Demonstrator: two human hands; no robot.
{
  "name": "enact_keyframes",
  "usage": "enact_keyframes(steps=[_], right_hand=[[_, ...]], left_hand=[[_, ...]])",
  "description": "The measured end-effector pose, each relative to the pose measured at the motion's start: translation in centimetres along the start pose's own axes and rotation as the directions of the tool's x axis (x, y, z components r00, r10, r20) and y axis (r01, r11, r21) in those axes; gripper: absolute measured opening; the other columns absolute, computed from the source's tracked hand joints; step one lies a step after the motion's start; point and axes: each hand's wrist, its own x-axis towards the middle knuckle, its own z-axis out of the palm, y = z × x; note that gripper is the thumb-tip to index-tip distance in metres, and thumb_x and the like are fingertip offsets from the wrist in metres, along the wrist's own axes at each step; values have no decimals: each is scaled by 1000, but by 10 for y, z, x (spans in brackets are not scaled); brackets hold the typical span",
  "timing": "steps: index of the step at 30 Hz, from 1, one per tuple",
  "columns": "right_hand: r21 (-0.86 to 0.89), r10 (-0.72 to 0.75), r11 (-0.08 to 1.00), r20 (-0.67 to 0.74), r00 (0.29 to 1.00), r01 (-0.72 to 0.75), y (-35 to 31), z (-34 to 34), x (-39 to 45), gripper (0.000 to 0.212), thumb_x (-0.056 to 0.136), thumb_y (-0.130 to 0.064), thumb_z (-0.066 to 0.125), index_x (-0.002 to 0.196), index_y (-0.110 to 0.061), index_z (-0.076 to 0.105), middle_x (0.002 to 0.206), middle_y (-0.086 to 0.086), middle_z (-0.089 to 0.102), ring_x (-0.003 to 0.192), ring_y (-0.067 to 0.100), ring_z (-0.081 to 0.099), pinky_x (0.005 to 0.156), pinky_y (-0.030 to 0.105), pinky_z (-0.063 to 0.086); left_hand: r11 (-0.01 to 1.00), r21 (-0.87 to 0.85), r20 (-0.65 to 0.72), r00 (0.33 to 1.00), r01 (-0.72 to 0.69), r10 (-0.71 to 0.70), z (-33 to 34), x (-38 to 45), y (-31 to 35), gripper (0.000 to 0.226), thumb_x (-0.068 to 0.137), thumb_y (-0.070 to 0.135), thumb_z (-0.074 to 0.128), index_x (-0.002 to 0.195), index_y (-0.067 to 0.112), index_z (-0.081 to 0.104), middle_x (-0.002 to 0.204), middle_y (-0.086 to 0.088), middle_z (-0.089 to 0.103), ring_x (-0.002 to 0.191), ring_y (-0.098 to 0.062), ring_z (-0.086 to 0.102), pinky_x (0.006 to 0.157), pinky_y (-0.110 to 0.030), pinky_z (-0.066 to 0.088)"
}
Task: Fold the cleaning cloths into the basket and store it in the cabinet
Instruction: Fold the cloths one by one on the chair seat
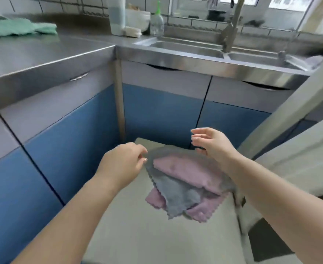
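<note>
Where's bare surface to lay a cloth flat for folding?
The near half of the pale table, below the cloth pile, is bare. So is the steel counter between the green cloth and the sink. It is crowded behind the sink, by the bottles.

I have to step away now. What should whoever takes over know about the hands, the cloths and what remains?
Left hand pinches the corner of the grey cloth; right hand is open above the pile, holding nothing.
Pink cloths and grey cloth lie loosely heaped on the pale surface. A green cloth lies on the counter.
Done: nothing folded that shows.
Left: fold all cloths, basket them (no basket in view), store in the cabinet, doors closed.
</note>
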Motion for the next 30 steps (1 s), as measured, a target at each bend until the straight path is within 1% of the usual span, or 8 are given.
enact_keyframes(steps=[4, 8, 12, 17, 21, 24, 27, 30], right_hand=[[-87, 94, 991, -88, 992, -101, 59, -9, 7, 19, 88, -10, 61, 105, -19, 64, 97, -1, 66, 75, 8, 59, 57, 14, 45], [-143, 237, 957, -122, 964, -254, 106, -11, 1, 22, 88, -8, 60, 108, -16, 63, 102, 1, 64, 93, 16, 61, 66, 23, 51], [-170, 257, 940, -214, 942, -295, 136, -16, 3, 15, 87, -11, 60, 99, -20, 64, 101, 1, 67, 93, 19, 62, 78, 33, 56], [-194, 204, 943, -303, 931, -270, 144, -25, 27, 20, 92, -15, 53, 108, -18, 65, 107, -4, 64, 100, 14, 56, 84, 24, 43], [-278, 186, 923, -283, 941, -266, 145, -32, 52, 32, 95, -10, 44, 122, -14, 60, 124, 0, 61, 114, 16, 52, 98, 27, 40], [-434, 157, 870, -205, 966, -234, 147, -36, 68, 40, 94, -5, 39, 130, -13, 54, 135, 1, 55, 126, 18, 46, 102, 24, 33], [-604, 155, 777, -92, 984, -179, 153, -38, 82, 46, 94, -2, 36, 136, -15, 48, 141, 2, 49, 130, 19, 44, 104, 23, 33], [-700, 174, 704, 4, 985, -121, 155, -38, 94, 52, 90, 0, 37, 138, -18, 45, 140, 2, 50, 127, 21, 46, 104, 24, 34]], left_hand=[[1000, -15, 109, 994, -26, 28, 42, 12, 8, 25, 95, 34, 46, 116, 30, 58, 110, 9, 60, 102, -14, 56, 81, -32, 49], [998, -68, 183, 983, 6, 6, 83, 23, 9, 26, 93, 34, 50, 117, 27, 59, 115, 6, 62, 105, -16, 57, 84, -34, 49], [982, -167, 250, 968, 83, -40, 115, 37, 10, 28, 90, 33, 55, 116, 26, 61, 118, 7, 63, 109, -14, 58, 89, -33, 48], [917, -319, 239, 956, 241, -168, 138, 72, 5, 27, 90, 25, 53, 115, 25, 62, 120, 8, 63, 111, -13, 56, 94, -33, 46], [919, -314, 228, 959, 236, -169, 155, 107, 4, 34, 91, 19, 48, 122, 23, 60, 127, 3, 60, 118, -20, 53, 98, -35, 44], [952, -249, 307, 947, 179, -98, 170, 124, 4, 39, 91, 16, 44, 126, 24, 58, 130, 1, 59, 121, -22, 53, 100, -36, 43], [965, -223, 393, 919, 141, -43, 181, 134, 2, 44, 91, 12, 41, 132, 25, 52, 135, 0, 56, 122, -21, 52, 103, -34, 41], [959, -222, 465, 884, 173, -52, 180, 140, 3, 53, 90, 6, 42, 141, 22, 41, 142, -4, 47, 128, -22, 46, 105, -26, 35]])
